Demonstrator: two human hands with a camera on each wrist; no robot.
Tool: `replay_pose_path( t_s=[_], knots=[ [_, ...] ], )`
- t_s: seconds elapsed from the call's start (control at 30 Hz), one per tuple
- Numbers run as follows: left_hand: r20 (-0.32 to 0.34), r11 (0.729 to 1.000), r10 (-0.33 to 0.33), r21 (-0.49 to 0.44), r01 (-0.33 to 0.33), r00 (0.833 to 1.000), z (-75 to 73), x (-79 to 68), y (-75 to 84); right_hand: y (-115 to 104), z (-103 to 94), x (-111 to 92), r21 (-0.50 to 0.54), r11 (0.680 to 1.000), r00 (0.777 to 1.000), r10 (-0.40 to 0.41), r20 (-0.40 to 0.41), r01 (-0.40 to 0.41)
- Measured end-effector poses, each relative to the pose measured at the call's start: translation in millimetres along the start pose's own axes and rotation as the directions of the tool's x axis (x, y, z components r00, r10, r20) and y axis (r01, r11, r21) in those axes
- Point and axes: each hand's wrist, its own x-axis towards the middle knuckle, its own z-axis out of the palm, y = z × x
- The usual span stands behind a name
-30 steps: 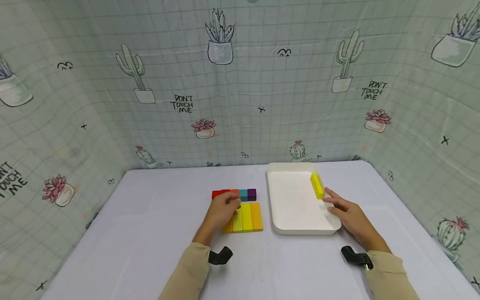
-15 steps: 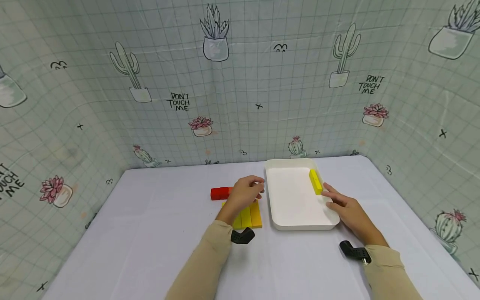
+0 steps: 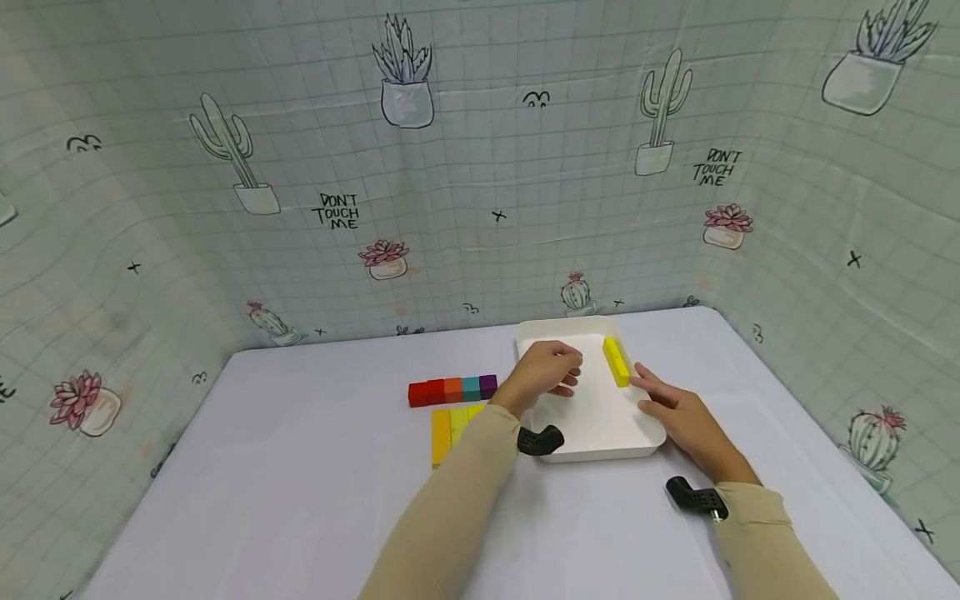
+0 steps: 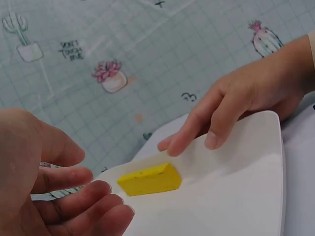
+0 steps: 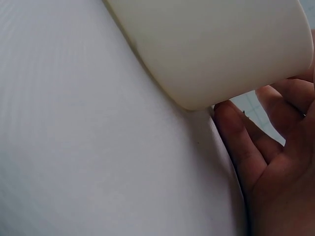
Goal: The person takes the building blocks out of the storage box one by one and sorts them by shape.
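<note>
My left hand [image 3: 542,372] hovers over the white tray [image 3: 600,433], its fingers loosely bent and nothing between thumb and fingertips in the left wrist view. A bright yellow block [image 4: 150,179] lies in the tray along the right wall, a short way beyond those fingertips. My right hand [image 3: 690,421] holds the tray's right rim: in the left wrist view two of its fingertips reach over the edge, while the right wrist view has other fingers [image 5: 236,132] low against the outer wall.
Left of the tray, red blocks [image 3: 427,393], an orange block [image 3: 453,390], a teal block [image 3: 471,388] and a purple block [image 3: 488,386] form a row. Nearer me lie an orange bar [image 3: 441,437] and yellow bars [image 3: 459,421], partly behind my left sleeve. A printed cloth [image 3: 465,167] surrounds the table.
My left hand has moved right, from above the coloured blocks to over the tray. The right hand stays at the tray rim, and the head view has turned slightly right.
</note>
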Motion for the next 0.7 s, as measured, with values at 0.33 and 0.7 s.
replay_pose_path(
  t_s=[0.33, 0.7],
  knots=[
    [0.051, 0.973, -0.170, -0.147, 0.175, 0.984, 38.2, 20.0, -0.8, 1.0, 3.0, 4.8, -0.041, 0.999, 1.000, 0.017, 0.006, -0.017],
    [0.003, 0.944, -0.250, -0.222, 0.244, 0.968, 63.2, 29.5, 0.5, 0.7, 0.4, 0.3, -0.012, 1.000, 1.000, -0.011, -0.005, 0.011]
  ],
)
